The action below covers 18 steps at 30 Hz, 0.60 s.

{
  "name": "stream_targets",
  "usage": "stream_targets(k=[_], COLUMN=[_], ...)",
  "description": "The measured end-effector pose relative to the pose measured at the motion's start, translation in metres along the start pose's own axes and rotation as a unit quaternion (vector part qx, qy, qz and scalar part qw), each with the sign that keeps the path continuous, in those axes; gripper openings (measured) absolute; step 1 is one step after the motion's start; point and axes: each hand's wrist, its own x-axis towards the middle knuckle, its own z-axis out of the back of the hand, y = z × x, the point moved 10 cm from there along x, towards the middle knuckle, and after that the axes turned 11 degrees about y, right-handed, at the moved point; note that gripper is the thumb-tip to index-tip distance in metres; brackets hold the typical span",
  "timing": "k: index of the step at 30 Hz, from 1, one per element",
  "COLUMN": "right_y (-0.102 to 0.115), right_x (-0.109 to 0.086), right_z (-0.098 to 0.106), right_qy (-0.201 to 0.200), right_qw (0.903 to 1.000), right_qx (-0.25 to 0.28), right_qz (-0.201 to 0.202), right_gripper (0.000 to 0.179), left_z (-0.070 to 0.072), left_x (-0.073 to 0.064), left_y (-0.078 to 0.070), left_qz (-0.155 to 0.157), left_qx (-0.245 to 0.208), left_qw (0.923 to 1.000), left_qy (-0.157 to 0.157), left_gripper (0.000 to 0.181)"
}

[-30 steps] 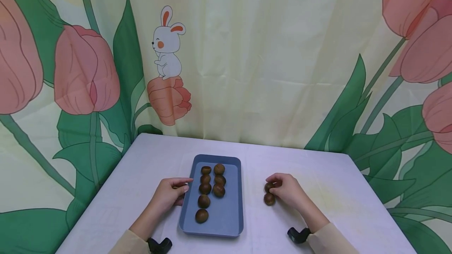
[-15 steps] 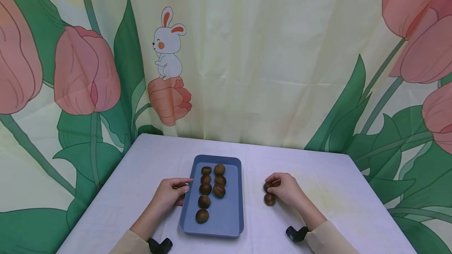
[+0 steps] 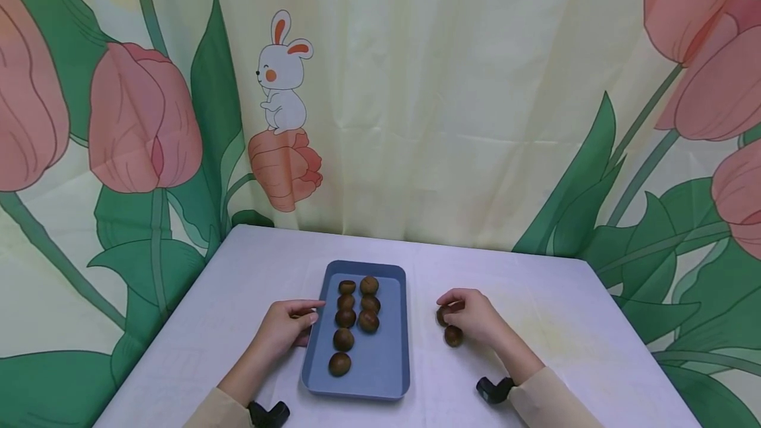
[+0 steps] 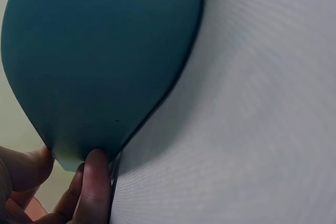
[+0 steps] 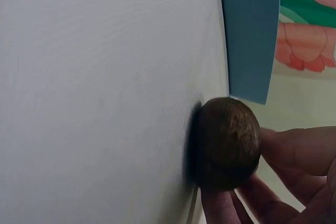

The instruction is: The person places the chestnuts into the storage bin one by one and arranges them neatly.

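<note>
A blue-grey rectangular tray lies left of the middle of the table. In it, chestnuts stand in two columns, the left one longer than the right. My left hand holds the tray by its left edge; in the left wrist view, fingertips press against the tray's wall. Right of the tray, my right hand pinches a chestnut low over the cloth. Another chestnut lies just nearer, under the hand. A chestnut in the right wrist view hides part of the fingers.
A white cloth covers the table. Behind it hangs a curtain printed with tulips and a rabbit. Black wrist cameras sit at both sleeves.
My right hand has shifted a little left toward the tray, carrying its chestnut along. The nearer loose chestnut, the left hand and the tray have stayed put.
</note>
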Motion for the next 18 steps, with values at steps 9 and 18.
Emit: stream_targets(k=[9,18], right_y=[0.0040,0.0085], right_x=[0.0070,0.0045], right_z=[-0.0091,-0.0061], right_qy=[0.003,-0.008], right_qw=[0.9998,0.9998], right_qx=[-0.018,-0.018], right_qz=[-0.007,-0.006], right_gripper=[0.018,0.016], left_z=[-0.0001,-0.0006], left_x=[-0.0013,-0.0022], left_y=[0.0003,0.0000], left_qz=[-0.001,0.001], left_qx=[-0.002,-0.005], left_qw=[1.0000,1.0000], left_qy=[-0.002,-0.001], left_gripper=[0.027,0.027])
